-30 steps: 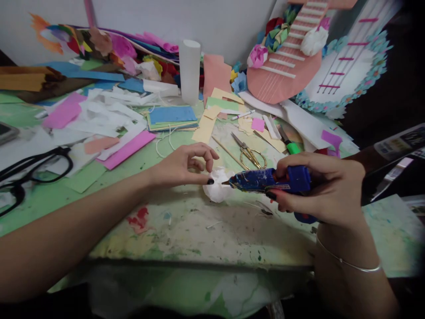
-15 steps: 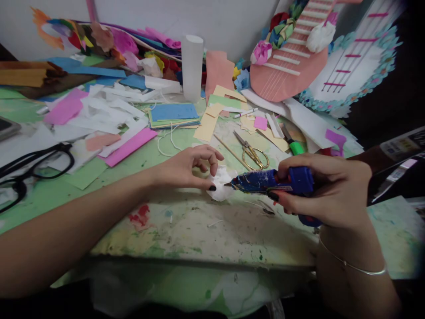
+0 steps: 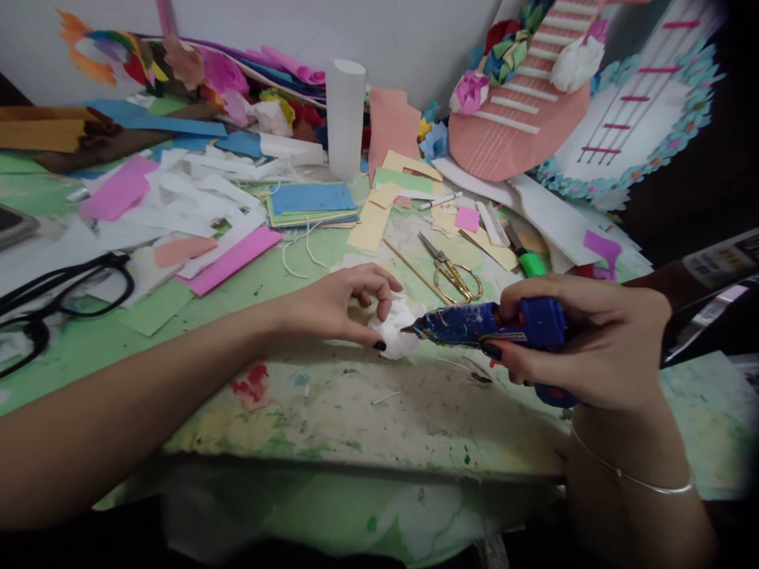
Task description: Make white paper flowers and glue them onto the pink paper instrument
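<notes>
A white crumpled paper flower (image 3: 394, 330) rests low over the table, its left edge between the thumb and curled fingers of my left hand (image 3: 363, 304). My right hand (image 3: 598, 340) is wrapped round the grip of a blue hot glue gun (image 3: 459, 322), which lies level and points left. The nozzle tip is at the right part of the flower, seemingly touching it or just above it; glue itself is too small to make out. Behind the flower lie gold-handled scissors (image 3: 454, 273) and a thin wooden stick (image 3: 415, 270).
Cut paper strips (image 3: 195, 197) and black-framed glasses (image 3: 71, 292) cover the left side. A stack of coloured cards (image 3: 311, 203) and a white paper roll (image 3: 346, 118) stand farther back. Paper guitars (image 3: 515, 130) lean at the back right, with a green-capped marker (image 3: 527, 257) in front.
Both hands, the flower and the glue gun hold almost the same place. The whole view shifts very slightly.
</notes>
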A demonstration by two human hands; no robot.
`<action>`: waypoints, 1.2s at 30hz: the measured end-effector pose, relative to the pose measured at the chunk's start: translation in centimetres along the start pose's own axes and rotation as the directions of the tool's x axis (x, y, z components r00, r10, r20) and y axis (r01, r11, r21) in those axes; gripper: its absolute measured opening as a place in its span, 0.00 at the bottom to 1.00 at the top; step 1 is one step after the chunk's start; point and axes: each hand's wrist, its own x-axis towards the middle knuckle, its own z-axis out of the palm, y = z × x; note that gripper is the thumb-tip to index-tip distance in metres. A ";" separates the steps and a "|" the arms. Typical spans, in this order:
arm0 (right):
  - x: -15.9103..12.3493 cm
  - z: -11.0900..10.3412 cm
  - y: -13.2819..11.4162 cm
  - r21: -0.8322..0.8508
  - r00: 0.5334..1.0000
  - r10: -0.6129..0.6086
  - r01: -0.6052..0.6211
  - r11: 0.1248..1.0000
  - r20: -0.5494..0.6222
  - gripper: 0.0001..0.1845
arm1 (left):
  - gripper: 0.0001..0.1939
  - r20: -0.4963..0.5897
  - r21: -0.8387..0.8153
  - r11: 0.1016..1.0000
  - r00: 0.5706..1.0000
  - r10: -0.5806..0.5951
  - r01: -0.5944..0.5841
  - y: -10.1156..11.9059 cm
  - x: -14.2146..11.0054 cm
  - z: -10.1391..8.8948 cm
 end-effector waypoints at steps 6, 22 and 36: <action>-0.1 0.1 0.2 0.006 1.000 0.004 -0.004 1.000 0.004 0.12 | 0.09 0.008 0.001 1.000 1.000 -0.027 0.027 0.2 0.0 0.0; -0.2 0.1 0.1 0.020 0.999 0.037 -0.036 0.999 -0.022 0.12 | 0.08 -0.013 0.012 1.000 1.000 -0.013 0.013 0.1 0.0 0.1; -0.1 0.3 0.0 0.027 0.998 0.030 -0.028 0.999 -0.064 0.13 | 0.09 -0.015 0.011 1.000 1.000 -0.017 0.017 0.2 -0.1 0.2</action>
